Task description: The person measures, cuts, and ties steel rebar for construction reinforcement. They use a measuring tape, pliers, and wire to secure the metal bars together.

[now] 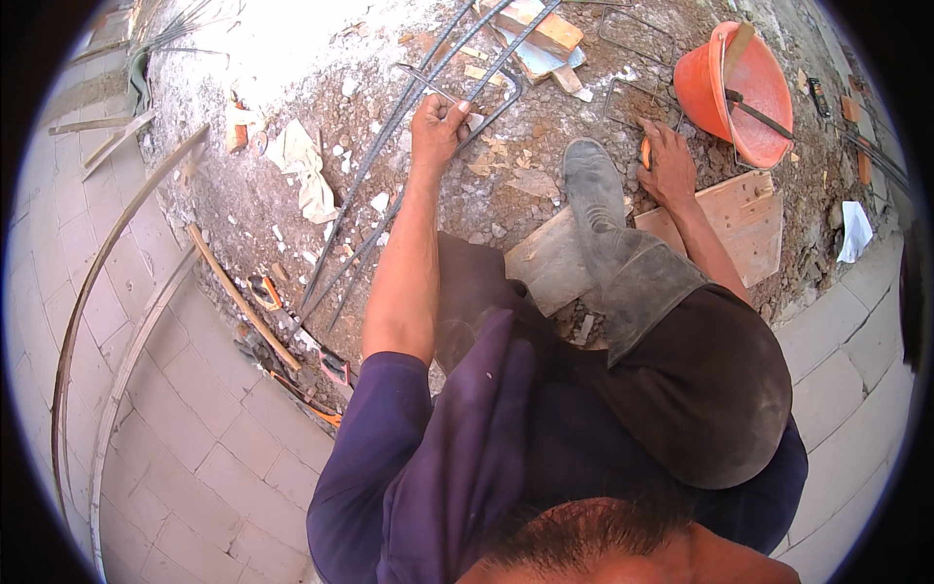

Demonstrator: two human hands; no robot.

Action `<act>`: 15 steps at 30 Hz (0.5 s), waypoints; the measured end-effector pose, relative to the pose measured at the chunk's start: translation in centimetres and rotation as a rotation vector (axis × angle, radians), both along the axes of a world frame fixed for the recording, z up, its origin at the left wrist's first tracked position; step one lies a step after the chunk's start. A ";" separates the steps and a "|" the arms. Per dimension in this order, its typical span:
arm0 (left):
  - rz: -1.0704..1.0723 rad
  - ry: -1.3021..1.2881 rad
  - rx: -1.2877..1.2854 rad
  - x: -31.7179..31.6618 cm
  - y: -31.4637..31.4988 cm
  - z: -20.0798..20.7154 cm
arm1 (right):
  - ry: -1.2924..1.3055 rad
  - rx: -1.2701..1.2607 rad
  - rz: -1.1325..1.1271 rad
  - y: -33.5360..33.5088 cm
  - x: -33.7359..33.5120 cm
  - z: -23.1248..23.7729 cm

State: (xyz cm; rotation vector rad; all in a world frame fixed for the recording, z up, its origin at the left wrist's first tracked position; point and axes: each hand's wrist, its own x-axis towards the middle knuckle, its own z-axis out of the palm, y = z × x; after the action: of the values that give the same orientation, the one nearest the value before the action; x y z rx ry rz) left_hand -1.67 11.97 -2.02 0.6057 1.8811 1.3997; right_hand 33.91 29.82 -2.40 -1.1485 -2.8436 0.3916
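My left hand pinches a thin metal rod just above several ribbed steel bars, which run from lower left to upper right over the dirt. Some of these bars have bent ends. Beyond my boot, my right hand is low over the ground and closed around an orange-handled tool; the rest of that tool is hidden. An orange bucket lies tipped beside this hand, with a wooden handle and a dark bar across its mouth.
A grey boot stands between my hands, near wooden boards. Bricks and wood are stacked at the far side. Left lie a long wooden handle, a saw, a crumpled cloth and curved strips. Brick walls flank the dirt.
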 end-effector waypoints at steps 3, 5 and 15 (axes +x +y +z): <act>-0.005 -0.027 0.009 0.4 0.4 0.3 | 0.011 0.001 -0.001 0.2 0.3 -0.1; 0.004 -0.017 -0.020 0.1 0.1 0.4 | 0.002 -0.020 -0.004 0.0 0.1 -0.1; 0.011 -0.072 -0.048 0.2 0.3 0.6 | 0.028 -0.037 -0.011 0.3 0.2 0.4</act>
State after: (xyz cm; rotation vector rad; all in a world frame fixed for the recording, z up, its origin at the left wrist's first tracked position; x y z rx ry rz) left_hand -1.47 12.30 -1.41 0.5154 1.8585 1.3614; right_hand 34.10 30.13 -2.03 -1.1549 -2.8164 0.4581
